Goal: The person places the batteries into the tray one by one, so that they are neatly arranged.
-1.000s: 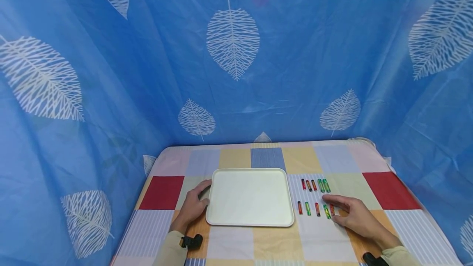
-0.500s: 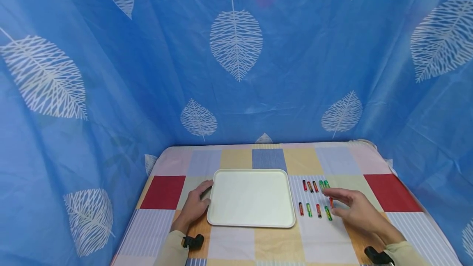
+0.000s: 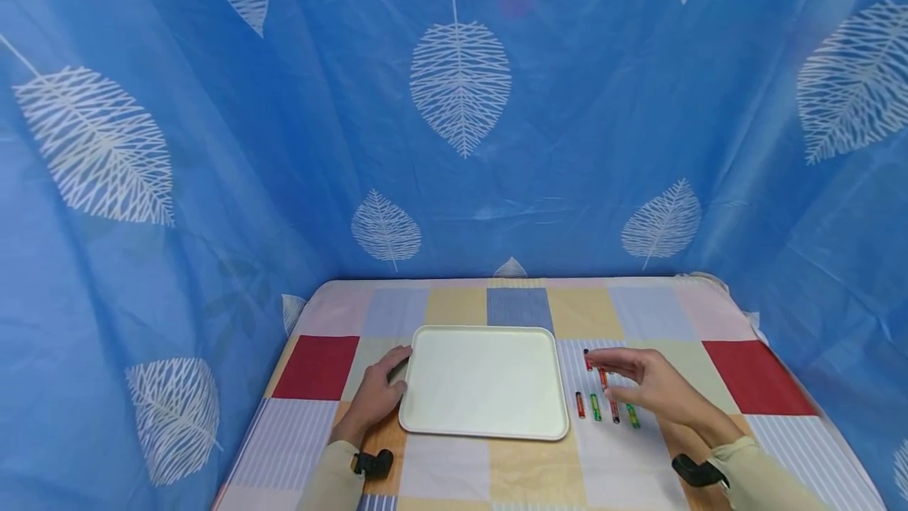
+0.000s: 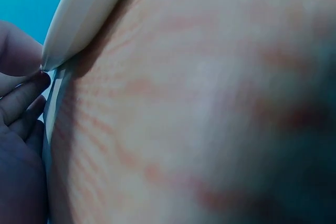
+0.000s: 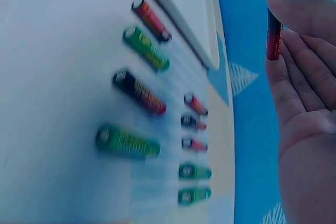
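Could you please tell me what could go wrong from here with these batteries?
The right hand pinches a red-and-black battery near its ends, so it might slip out. The loose batteries could roll if this hand brushes them. The left hand touches the edge of the tray, so a small push might shift it.

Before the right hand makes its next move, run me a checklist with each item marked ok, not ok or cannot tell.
1. Right hand has one battery pinched between thumb and finger: ok.
2. Held battery lifted off the cloth: ok.
3. Left hand at the tray's left edge: ok; how firmly it presses, cannot tell.
4. Tray surface bare: ok.
5. Head view of the loose batteries unblocked: not ok, the right hand covers some.
6. Held battery's printing readable: cannot tell, too small.
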### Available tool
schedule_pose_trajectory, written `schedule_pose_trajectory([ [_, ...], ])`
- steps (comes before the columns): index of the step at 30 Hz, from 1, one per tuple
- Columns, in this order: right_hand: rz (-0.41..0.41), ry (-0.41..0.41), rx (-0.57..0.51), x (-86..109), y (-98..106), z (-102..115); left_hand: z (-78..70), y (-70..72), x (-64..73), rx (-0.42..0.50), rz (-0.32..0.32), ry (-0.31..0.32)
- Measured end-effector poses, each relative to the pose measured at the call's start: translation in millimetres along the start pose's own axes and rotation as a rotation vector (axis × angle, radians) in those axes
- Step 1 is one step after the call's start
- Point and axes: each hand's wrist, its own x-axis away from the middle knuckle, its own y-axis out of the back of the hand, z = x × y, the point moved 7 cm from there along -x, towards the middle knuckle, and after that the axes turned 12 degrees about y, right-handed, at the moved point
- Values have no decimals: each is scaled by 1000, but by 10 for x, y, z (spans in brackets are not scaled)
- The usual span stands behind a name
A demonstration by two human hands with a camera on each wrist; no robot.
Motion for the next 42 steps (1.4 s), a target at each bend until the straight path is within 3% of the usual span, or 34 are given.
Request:
schedule_pose_trajectory([
  [12,73,75,-94,-480,-433,94,-25,19,18,-16,-2,4],
  [17,85,115,-81,-707,-656,154,-18,33,22,-21,-16,-1],
  [28,76,247,-79,-1277,-1341,308,-37,27,47,-29,-4,-27],
  [42,99,290,-25,-1774,-2055,410,-22,34,51,-28,2,0],
])
